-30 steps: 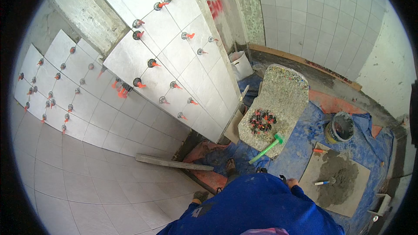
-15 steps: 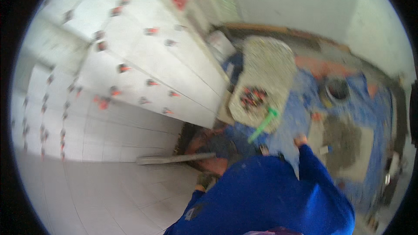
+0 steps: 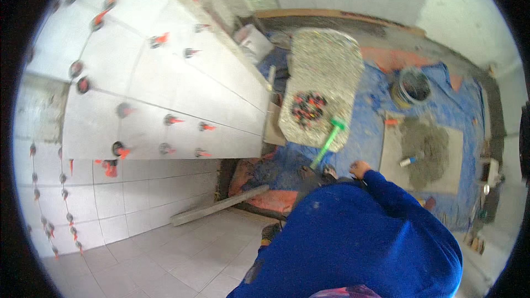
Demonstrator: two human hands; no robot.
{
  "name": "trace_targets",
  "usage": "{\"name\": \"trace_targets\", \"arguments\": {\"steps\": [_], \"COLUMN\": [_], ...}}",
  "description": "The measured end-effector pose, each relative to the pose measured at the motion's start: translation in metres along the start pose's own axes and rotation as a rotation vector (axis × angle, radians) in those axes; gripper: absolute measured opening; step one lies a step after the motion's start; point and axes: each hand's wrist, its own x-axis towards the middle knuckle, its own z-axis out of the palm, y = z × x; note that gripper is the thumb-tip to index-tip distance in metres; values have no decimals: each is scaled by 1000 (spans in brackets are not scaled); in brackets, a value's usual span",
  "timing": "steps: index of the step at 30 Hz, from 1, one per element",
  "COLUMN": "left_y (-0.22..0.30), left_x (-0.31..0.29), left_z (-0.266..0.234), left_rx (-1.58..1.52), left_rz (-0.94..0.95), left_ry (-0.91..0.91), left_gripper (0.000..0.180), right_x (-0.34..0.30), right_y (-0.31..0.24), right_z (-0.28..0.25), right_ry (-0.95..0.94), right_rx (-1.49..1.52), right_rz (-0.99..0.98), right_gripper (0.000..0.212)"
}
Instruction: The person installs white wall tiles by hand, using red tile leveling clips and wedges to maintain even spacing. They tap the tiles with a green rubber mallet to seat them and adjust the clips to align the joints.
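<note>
My right hand (image 3: 360, 169), bare below a blue sleeve, hangs in front of me with fingers loosely apart and nothing visible in it. It is nearest to a large tile (image 3: 391, 157) spread with grey mortar (image 3: 429, 146), where a trowel with a white and blue handle (image 3: 407, 161) lies. My left hand (image 3: 269, 235) looks dark-gloved and is low beside my body; its fingers are mostly hidden. Ahead, a green mallet (image 3: 330, 142) rests across the edge of a speckled, board-like surface (image 3: 326, 60), beside a pile of red and black tile levelling clips (image 3: 309, 109).
Large white tiles (image 3: 182, 83) with red and black clips cover the left wall. A bucket (image 3: 411, 87) stands on a blue sheet (image 3: 359, 116). A long grey bar (image 3: 221, 205) lies on the floor tiles (image 3: 182, 254). A white sack (image 3: 254, 43) sits at the far left.
My view has shifted and sharpened, so the board, mallet and bucket sit further up and left. My right hand has moved slightly left in view. The mallet stays on the board.
</note>
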Motion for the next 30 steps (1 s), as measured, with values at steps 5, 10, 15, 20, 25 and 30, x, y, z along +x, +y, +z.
{"name": "trace_targets", "arguments": {"steps": [5,10,15,20,25,30], "left_y": [-3,-5,9,74,200,324], "left_x": [61,78,69,33,17,43], "left_z": [-8,-47,-66,-44,-12,-14], "left_rx": [113,43,45,-1414,-1614,-1949], "left_rz": [53,175,-51,-794,-1172,-1046], "left_ry": [55,326,212,400,497,499], "left_gripper": [22,23,31,31,31,28], "right_x": [34,69,62,62,87,109], "right_y": [-58,-248,-461,-599,-645,-630], "right_z": [-61,-139,-267,-361,-358,-348], "right_ry": [26,311,625,942,954,1020], "right_rx": [-153,139,283,218,59,-60], "right_rz": [-141,-500,-1250,-1462,-1552,-1692], "right_gripper": [41,34,61,65,68,61]}}
